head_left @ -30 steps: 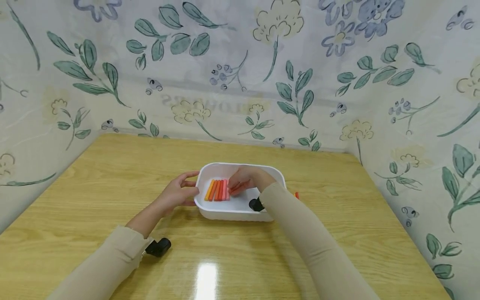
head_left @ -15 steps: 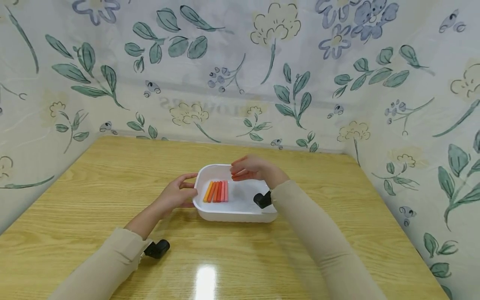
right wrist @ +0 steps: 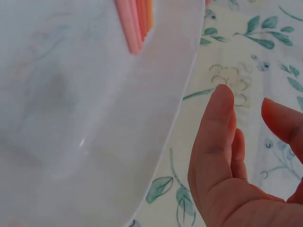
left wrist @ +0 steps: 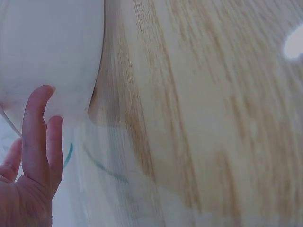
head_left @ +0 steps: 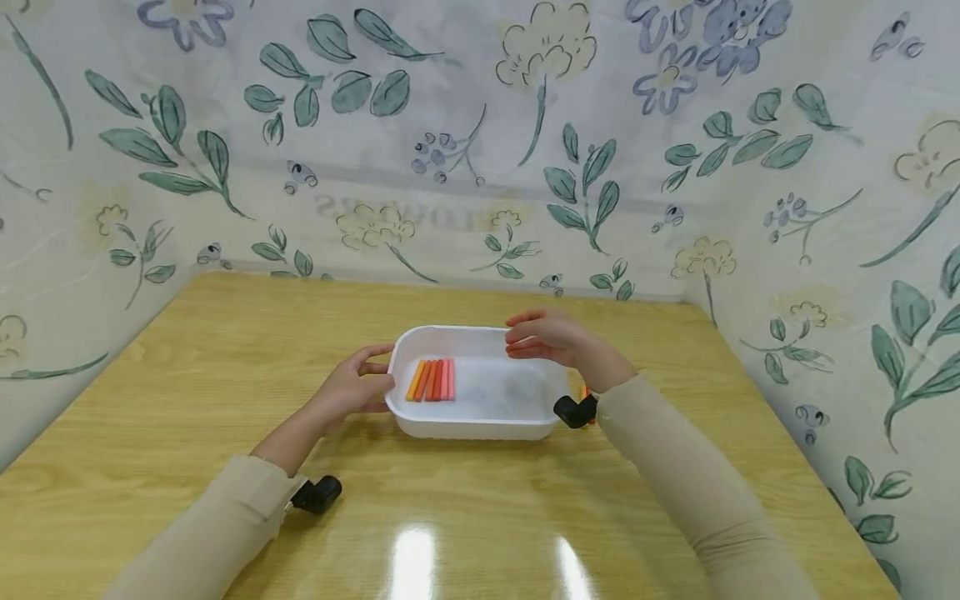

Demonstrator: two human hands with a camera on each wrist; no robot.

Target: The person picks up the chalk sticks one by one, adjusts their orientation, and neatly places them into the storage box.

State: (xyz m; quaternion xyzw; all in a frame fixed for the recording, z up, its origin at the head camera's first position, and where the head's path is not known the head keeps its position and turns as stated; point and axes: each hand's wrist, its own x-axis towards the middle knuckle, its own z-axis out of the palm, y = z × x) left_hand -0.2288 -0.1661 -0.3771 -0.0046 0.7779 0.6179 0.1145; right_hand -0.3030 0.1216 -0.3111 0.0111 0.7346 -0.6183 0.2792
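Observation:
A white plastic tray (head_left: 480, 429) stands on the table. In its left half several yellow, orange, red and pink sticks (head_left: 431, 380), like chalk or pastels, lie side by side. My left hand (head_left: 352, 385) rests against the tray's left end, its fingers fairly straight; the left wrist view has its fingers (left wrist: 35, 127) at the outer wall. Above the tray's right rear part hovers my right hand (head_left: 547, 337), holding nothing. Its fingertips look reddish in the right wrist view, with thumb and fingers (right wrist: 213, 137) apart.
Just right of the tray, partly hidden by the right wrist, are orange-red sticks (head_left: 587, 392). A black wrist camera (head_left: 576, 411) is near the tray's right front corner, another (head_left: 317, 495) by the left sleeve. Flowered cloth (head_left: 450, 167) hangs behind the wooden table (head_left: 262, 333).
My right hand has risen from beside the pink sticks and moved right, towards the tray's right end. The row of sticks and the left hand have stayed in place.

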